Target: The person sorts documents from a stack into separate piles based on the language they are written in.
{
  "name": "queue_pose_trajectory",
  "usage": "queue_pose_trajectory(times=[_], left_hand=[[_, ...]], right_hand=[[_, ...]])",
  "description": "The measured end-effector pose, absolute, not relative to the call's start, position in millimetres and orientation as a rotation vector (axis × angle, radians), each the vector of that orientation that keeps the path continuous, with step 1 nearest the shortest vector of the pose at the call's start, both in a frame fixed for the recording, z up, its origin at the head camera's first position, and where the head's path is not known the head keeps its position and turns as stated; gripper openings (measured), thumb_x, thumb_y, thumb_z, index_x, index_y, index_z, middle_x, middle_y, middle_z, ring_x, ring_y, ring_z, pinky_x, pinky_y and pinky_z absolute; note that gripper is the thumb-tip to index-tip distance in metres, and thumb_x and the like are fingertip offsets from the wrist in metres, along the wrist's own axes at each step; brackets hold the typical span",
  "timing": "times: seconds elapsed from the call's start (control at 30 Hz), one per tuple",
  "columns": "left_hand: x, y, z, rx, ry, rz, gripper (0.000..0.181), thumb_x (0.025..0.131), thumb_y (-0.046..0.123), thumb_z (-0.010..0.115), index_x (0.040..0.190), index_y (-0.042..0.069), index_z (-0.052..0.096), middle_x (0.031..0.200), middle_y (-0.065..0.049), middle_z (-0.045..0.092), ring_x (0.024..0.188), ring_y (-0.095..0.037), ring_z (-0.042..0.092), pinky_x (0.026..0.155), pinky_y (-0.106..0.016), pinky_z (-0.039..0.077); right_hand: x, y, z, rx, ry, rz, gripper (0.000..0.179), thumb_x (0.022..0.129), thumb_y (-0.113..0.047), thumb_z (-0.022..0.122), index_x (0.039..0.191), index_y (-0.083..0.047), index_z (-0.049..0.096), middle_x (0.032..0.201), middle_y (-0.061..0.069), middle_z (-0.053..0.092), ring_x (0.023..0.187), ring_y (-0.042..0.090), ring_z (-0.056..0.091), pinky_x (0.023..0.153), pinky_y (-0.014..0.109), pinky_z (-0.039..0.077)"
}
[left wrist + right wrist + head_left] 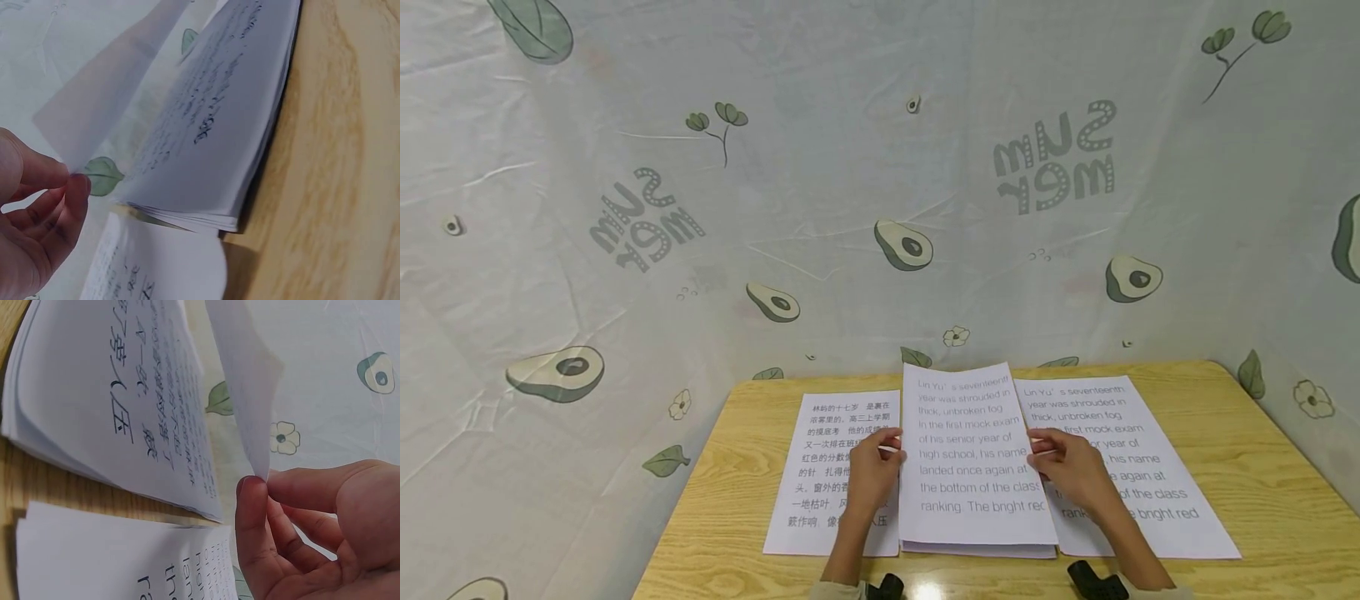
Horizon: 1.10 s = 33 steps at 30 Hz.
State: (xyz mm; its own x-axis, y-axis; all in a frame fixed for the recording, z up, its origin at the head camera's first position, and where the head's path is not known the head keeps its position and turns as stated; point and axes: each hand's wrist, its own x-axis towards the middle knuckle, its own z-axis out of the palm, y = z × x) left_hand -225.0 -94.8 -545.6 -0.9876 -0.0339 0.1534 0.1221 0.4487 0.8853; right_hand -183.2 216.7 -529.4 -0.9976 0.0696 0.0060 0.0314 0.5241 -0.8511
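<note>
Pinching one printed sheet (972, 454), left hand (872, 477) and right hand (1070, 467) at opposite edges, two pages (820, 473) (1150, 475) flanking

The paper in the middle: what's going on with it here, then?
A person's left grip and right grip pinch opposite side edges of one English-printed sheet. It is held up above the middle pile. Chinese-printed paper lies to its left and English-printed paper to its right, on the table.

matt, smooth paper sheet (966, 523); glossy wood-grained table (730, 483); creased cloth-like backdrop (827, 167).
</note>
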Motion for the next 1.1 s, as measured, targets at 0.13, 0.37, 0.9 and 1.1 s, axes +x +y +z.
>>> queue_pose_trajectory(times=[0.13,0.37,0.9,1.1], left_hand=[[-225,-96,-542,-0.054,-2.525,-1.621,0.036,0.087,-0.010,0.077,0.122,0.002,0.078,0.098,-0.008,0.076,0.076,-0.010,0.067,0.060,-0.020,0.059],[-224,-98,-540,-0.018,-2.514,-1.670,0.035,0.089,-0.007,0.077,0.123,0.005,0.078,0.099,-0.006,0.075,0.078,-0.011,0.068,0.062,-0.021,0.061],[-220,-54,-541,-0.045,-2.402,-1.847,0.035,0.089,-0.008,0.075,0.121,0.004,0.079,0.099,-0.006,0.076,0.077,-0.007,0.067,0.062,-0.022,0.062],[-219,-27,-543,-0.064,-2.399,-1.864,0.034,0.088,-0.008,0.076,0.120,0.004,0.079,0.098,-0.004,0.075,0.075,-0.004,0.067,0.060,-0.020,0.061]], right_hand=[[-183,216,-526,-0.106,-2.700,1.555,0.045,0.099,-0.006,0.074,0.141,0.007,0.063,0.118,0.021,0.073,0.092,0.017,0.074,0.070,0.025,0.062],[-184,218,-523,-0.119,-2.694,1.618,0.048,0.100,-0.008,0.073,0.144,0.007,0.061,0.122,0.022,0.071,0.094,0.017,0.074,0.073,0.024,0.063],[-182,270,-526,-0.167,-2.746,1.683,0.057,0.105,-0.019,0.069,0.154,0.005,0.052,0.136,0.026,0.064,0.099,0.007,0.068,0.081,0.022,0.061],[-179,297,-530,-0.168,-2.731,1.727,0.060,0.107,-0.020,0.067,0.156,0.007,0.047,0.137,0.025,0.063,0.096,0.000,0.066,0.082,0.021,0.060]])
